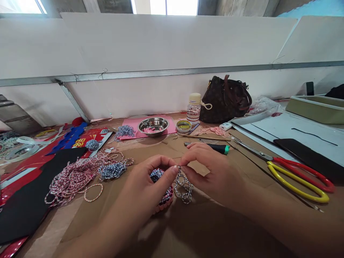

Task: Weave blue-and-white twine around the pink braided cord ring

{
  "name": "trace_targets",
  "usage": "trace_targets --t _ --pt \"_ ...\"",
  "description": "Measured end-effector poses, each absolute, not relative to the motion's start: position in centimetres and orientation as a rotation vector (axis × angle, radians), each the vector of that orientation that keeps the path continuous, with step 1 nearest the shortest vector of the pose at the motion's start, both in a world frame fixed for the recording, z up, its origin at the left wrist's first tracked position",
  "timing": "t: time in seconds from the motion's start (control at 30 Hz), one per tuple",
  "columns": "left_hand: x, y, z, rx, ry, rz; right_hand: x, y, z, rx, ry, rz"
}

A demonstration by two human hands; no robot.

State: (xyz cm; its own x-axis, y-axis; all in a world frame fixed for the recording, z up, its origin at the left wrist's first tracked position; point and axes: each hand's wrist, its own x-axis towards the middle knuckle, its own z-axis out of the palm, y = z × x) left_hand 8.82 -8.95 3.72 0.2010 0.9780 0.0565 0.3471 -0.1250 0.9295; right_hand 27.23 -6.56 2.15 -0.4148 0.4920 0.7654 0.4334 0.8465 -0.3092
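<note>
My left hand (154, 182) and my right hand (208, 168) meet at the middle of the table, fingertips almost touching. Both pinch a thin black-and-white twisted cord (184, 188), whose loose loops hang down just below the fingers. Partly behind my left hand is a round woven cord piece (168, 195), dark blue and white on top with pink along its lower edge. My left fingers and thumb cover much of it, so I cannot tell whether they grip it too. The exact spot where the cord is pinched is hidden by the fingertips.
Red-and-white cord (72, 179) lies heaped at left beside a blue-and-white bundle (111, 171). Behind my hands are a steel bowl (153, 132), a tape roll (184, 126), a jar (194, 109) and a utility knife (215, 147). Large scissors (298, 175) and a black phone-like slab (311, 157) lie right.
</note>
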Motion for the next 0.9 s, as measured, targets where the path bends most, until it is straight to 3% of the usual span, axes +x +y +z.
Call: trace_targets --t 0.43,0.9 --pt "8.1 -8.9 3.8 1.531 1.17 0.881 27.6 -6.5 2.3 -0.587 -2.068 0.033" --pt "8.5 -8.7 4.0 1.723 1.341 1.011 27.3 -7.2 3.0 -0.798 -2.098 0.342"
